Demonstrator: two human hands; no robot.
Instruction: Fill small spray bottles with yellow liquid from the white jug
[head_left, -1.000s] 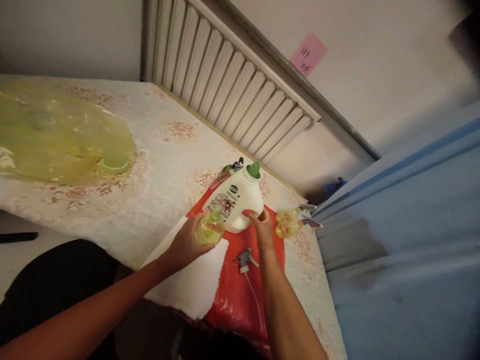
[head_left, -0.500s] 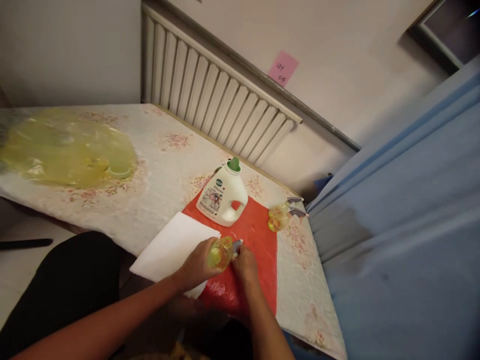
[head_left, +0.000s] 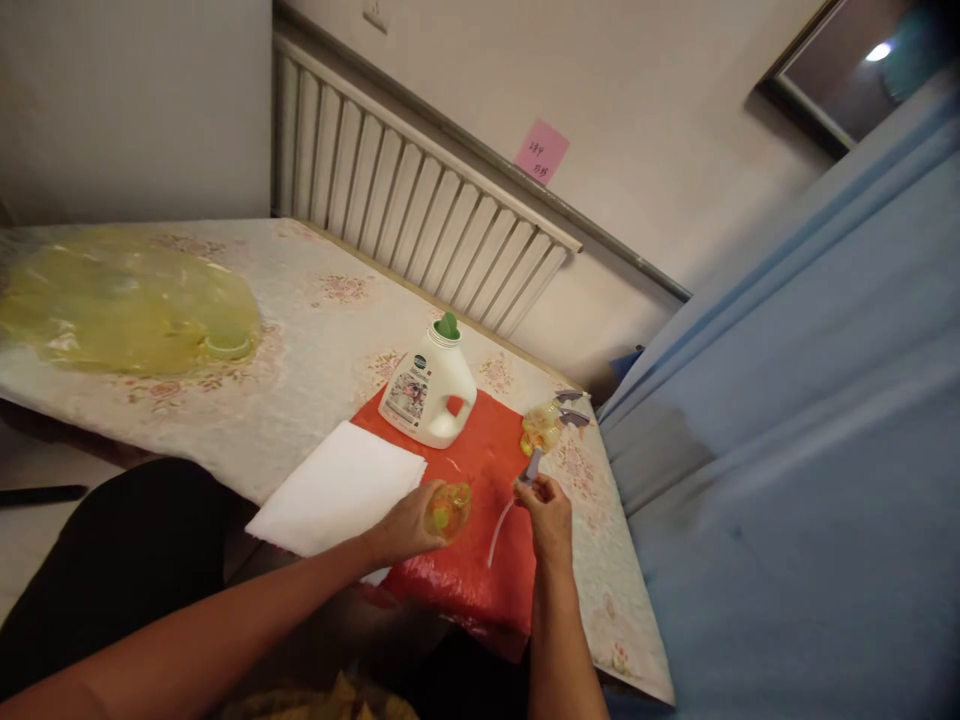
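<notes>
My left hand [head_left: 407, 522] is closed around a small clear yellow spray bottle [head_left: 450, 508], its neck facing right with no head on it. In my right hand [head_left: 549, 515] is a grey spray trigger head [head_left: 532, 466], its thin white dip tube [head_left: 500, 533] hanging free to the left. Both hands are above a red plastic sheet [head_left: 491, 440]. At the far part of that sheet stands a white detergent jug [head_left: 427, 385] with a green spout in its mouth. Beyond my right hand are yellow spray bottles [head_left: 538, 430] with grey trigger heads.
White paper [head_left: 337, 485] lies left of the red sheet. A yellow plastic bag [head_left: 127, 300] with a pale green cap [head_left: 227, 346] rests at the left on the floral tablecloth [head_left: 300, 350]. A radiator [head_left: 405, 170] lines the wall; a blue curtain [head_left: 780, 400] hangs at the right.
The trigger head has come away from the bottle, and my right hand has moved right with it, its tube now out. My left hand still holds the bottle. The view has shifted slightly.
</notes>
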